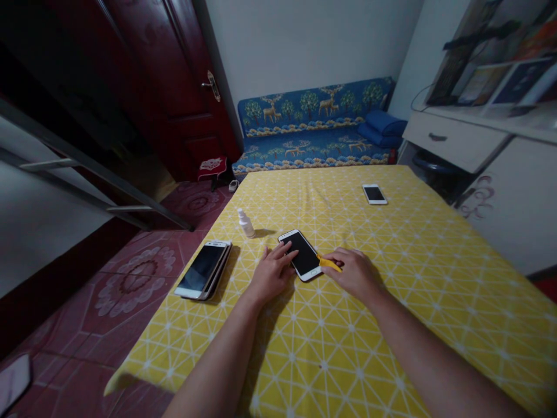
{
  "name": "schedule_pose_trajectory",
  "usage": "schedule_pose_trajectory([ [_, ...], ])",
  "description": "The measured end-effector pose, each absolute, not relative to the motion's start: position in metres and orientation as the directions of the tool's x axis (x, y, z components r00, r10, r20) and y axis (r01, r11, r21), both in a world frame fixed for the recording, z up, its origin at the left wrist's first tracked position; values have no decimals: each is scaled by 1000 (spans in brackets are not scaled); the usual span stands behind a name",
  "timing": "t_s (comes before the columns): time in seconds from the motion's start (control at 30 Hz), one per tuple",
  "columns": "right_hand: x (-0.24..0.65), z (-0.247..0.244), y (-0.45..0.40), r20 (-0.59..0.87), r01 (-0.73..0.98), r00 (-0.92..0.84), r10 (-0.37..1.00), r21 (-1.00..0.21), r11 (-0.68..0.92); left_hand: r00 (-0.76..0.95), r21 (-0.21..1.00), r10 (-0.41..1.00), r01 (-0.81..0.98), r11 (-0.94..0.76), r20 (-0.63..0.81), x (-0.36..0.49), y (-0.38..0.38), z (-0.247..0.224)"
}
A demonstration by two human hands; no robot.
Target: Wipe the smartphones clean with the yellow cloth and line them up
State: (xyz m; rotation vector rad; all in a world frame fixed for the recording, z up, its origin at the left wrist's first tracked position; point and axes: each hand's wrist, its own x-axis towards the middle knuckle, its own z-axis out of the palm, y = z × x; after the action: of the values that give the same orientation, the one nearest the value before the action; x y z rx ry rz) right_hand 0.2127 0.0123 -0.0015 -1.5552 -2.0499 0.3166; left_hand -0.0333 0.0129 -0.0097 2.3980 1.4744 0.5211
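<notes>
A white smartphone (305, 260) with a dark screen lies face up on the yellow patterned tablecloth. My left hand (273, 270) rests on its left side, fingers stretched out over the screen's edge. In my right hand (351, 270) is a small yellow cloth (329, 264), pinched between thumb and fingers and touching the phone's right edge. Part of the cloth is hidden by the fingers. Beyond the left hand stands a small white spray bottle (246, 224). A stack of smartphones (203, 269) lies to the left, the top one white-framed with a dark screen.
Another white phone (374, 194) lies near the far right of the table (404, 244). Behind are a blue patterned sofa (304, 145), a red stool (213, 166) and a dark red door (174, 69). A metal ladder frame (87, 168) is on the left, a white cabinet (509, 191) on the right.
</notes>
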Motion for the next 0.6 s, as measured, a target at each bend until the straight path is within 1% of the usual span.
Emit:
schedule_pose_trajectory([
  [0.17, 213, -3, 14, 297, 823, -197, 934, -467, 323, 319, 384, 924, 842, -379, 212, -28, 12, -7],
  [0.3, 214, -3, 14, 308, 814, -183, 933, -485, 320, 253, 366, 924, 863, -349, 285, -25, 14, -11],
  [0.4, 215, -3, 14, 302, 807, -170, 938, -504, 308, 178, 357, 929, 887, -294, 324, -23, 12, -11],
  [0.6, 218, -6, 15, 288, 788, -154, 945, -541, 294, 97, 296, 943, 935, -197, 319, -16, 2, -2],
])
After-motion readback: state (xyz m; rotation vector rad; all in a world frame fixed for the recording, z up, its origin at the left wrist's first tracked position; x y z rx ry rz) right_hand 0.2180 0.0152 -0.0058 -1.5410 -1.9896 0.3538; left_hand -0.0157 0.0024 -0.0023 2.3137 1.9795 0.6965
